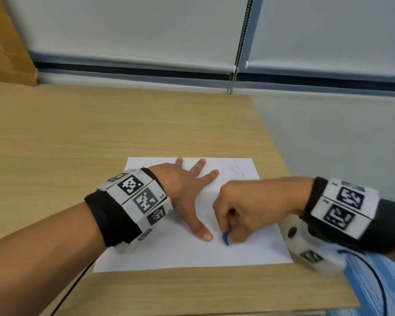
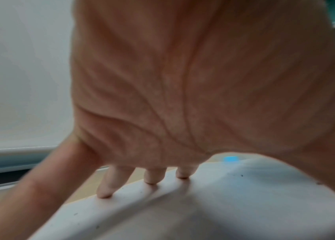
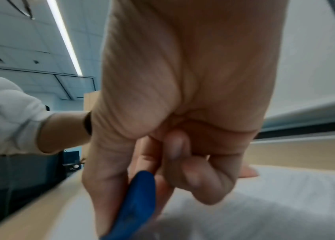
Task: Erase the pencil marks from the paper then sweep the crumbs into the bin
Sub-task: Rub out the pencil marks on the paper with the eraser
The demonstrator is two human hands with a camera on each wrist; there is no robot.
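A white sheet of paper (image 1: 169, 254) lies on the wooden table (image 1: 78, 137), with faint pencil marks (image 1: 237, 171) near its far right corner. My left hand (image 1: 187, 190) lies flat on the sheet, fingers spread and straight; in the left wrist view its fingertips (image 2: 152, 180) press near the paper's (image 2: 182, 211) far edge. My right hand (image 1: 237, 213) is curled and pinches a blue eraser (image 1: 226, 237) against the sheet beside the left thumb. The right wrist view shows the blue eraser (image 3: 135, 203) between thumb and fingers. Dark crumbs (image 2: 241, 175) dot the paper.
The table's right edge (image 1: 281, 160) runs close to the paper, with grey floor beyond. A cardboard box (image 1: 7, 53) stands at the back left. A black cable (image 1: 71, 290) hangs off the front edge. No bin is in view.
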